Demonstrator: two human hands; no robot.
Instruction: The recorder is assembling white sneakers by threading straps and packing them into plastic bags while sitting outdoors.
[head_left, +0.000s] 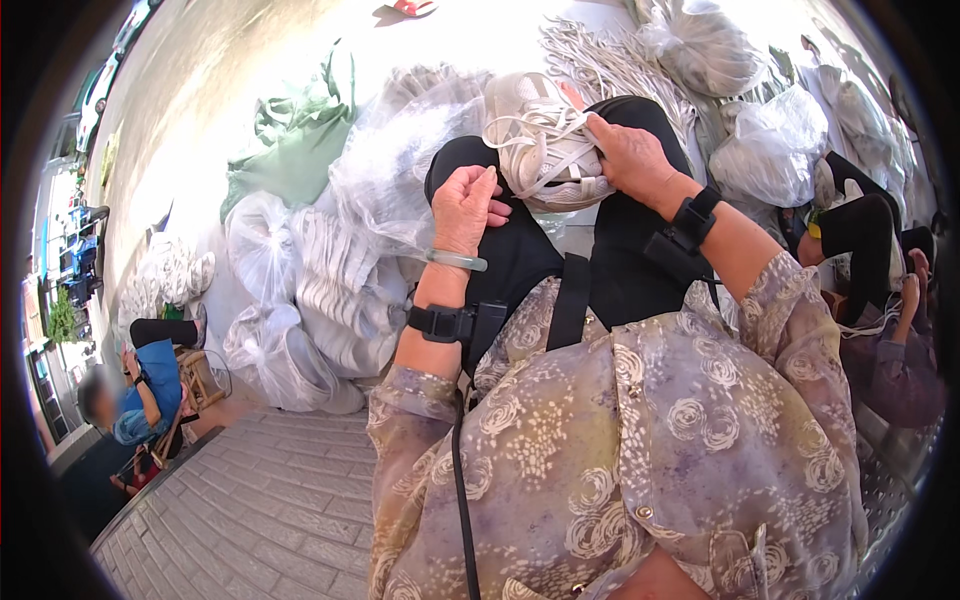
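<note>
A pale beige and white sneaker (545,140) rests across my knees, its white laces (560,150) threaded loosely over the tongue and hanging in loops. My right hand (637,160) grips the sneaker's right side, with the thumb near the laces. Beside its left side, just over my left thigh, my left hand (466,212) is curled with thumb and fingers drawn together. Whatever is between those fingertips is too small to make out.
Clear plastic bags (400,150) and stacked pale shoe parts (345,270) lie to the left, by a green sack (280,150). More bags (770,145) and a pile of white laces (610,65) lie right. Seated people (150,395) are on both sides.
</note>
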